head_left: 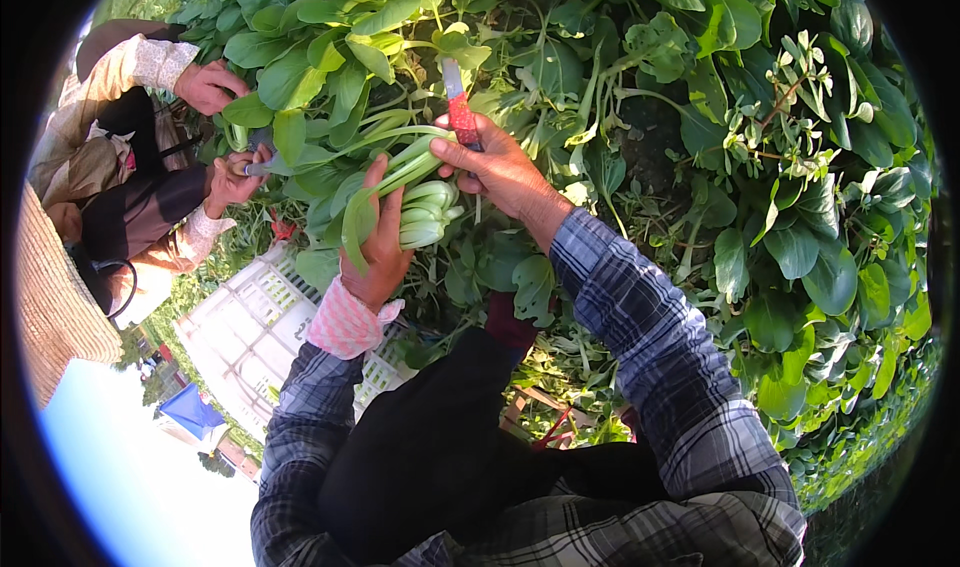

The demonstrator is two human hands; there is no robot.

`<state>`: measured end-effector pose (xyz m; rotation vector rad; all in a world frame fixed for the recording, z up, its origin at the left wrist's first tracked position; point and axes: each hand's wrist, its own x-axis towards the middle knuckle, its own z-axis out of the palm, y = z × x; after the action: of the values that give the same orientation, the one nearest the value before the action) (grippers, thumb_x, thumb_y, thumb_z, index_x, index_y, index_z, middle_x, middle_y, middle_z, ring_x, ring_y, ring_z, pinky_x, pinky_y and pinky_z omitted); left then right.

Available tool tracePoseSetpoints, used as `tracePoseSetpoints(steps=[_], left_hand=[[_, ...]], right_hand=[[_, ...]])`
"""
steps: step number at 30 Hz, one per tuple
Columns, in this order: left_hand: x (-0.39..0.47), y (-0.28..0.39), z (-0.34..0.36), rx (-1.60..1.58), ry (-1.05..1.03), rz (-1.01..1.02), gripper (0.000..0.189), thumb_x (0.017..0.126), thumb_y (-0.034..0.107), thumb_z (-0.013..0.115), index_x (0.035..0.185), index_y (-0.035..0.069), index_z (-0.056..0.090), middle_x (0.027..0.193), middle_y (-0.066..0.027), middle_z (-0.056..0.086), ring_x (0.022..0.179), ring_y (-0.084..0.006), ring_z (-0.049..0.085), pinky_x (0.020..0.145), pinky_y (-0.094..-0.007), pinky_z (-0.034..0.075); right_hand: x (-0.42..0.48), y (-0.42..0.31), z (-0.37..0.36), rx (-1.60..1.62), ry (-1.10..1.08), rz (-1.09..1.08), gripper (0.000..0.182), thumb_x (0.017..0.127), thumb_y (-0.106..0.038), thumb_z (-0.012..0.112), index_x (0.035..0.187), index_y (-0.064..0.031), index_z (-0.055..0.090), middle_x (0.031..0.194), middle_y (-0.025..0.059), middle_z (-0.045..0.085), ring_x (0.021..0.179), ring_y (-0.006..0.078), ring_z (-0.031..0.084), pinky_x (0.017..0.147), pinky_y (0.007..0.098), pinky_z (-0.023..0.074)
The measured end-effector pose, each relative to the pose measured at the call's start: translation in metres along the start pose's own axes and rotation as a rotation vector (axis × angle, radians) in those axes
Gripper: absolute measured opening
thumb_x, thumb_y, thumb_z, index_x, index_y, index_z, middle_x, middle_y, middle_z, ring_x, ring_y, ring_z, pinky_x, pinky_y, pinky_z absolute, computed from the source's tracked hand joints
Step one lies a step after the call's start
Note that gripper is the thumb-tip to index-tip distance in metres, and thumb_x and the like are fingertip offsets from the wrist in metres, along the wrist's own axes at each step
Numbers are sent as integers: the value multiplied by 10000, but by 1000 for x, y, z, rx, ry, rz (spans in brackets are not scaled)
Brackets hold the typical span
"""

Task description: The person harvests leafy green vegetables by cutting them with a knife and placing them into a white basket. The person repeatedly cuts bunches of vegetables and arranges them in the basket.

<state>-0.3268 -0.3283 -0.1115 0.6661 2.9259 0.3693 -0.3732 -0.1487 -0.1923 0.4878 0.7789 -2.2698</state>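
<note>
My left hand (pixel 382 248) cradles several pale green bok choy heads (pixel 426 214), their base ends facing right. A longer bok choy stalk cluster (pixel 409 160) lies across the top of that bunch, its leaves trailing over my left fingers. My right hand (pixel 495 163) pinches the right end of those stalks between thumb and fingers. The same hand also keeps hold of a knife (pixel 462 113) with a red-patterned handle, the blade pointing up and away from me. Part of the bunch is hidden behind my left fingers.
Leafy bok choy plants (pixel 345 42) grow ahead, and more leaves (pixel 772 267) fill the right. A white plastic crate (pixel 244 319) stands left of my knees. At the left, a co-worker's hand (pixel 210 87) touches leaves; their other hand (pixel 231 184) holds a knife. A straw hat (pixel 64 297) shows nearby.
</note>
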Motion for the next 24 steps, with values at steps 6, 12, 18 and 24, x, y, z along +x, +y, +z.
tracePoseSetpoints(steps=[6,12,18,24], left_hand=[[-13,47,-50,-497,-369,-111,594,646,39,743,1206,31,542,1392,-231,385,1104,-302,572,895,-340,475],[8,49,-79,-822,-187,-164,625,590,-30,723,1186,27,540,1370,-214,427,1250,-321,457,998,-367,384],[4,29,-65,-1331,-437,-447,657,643,-9,745,1231,47,458,1239,-85,524,1145,-149,470,942,-323,393],[36,17,-65,-1360,-504,-536,972,620,-58,674,1445,38,168,1341,-119,429,1160,-159,464,950,-302,395]], right_hand=[[-39,-31,4,-189,274,-291,378,786,-113,750,1081,-2,541,943,35,614,889,99,575,849,257,477],[-74,-51,6,-418,-111,-181,319,766,-15,734,1055,-53,605,963,8,640,867,80,604,783,245,510],[-75,-41,20,-220,-234,-86,305,834,-115,689,1113,-58,580,968,-14,630,819,67,577,726,254,501],[-35,-6,-7,-1158,169,-450,373,939,-232,496,1168,61,462,1061,237,573,864,353,624,777,420,496]])
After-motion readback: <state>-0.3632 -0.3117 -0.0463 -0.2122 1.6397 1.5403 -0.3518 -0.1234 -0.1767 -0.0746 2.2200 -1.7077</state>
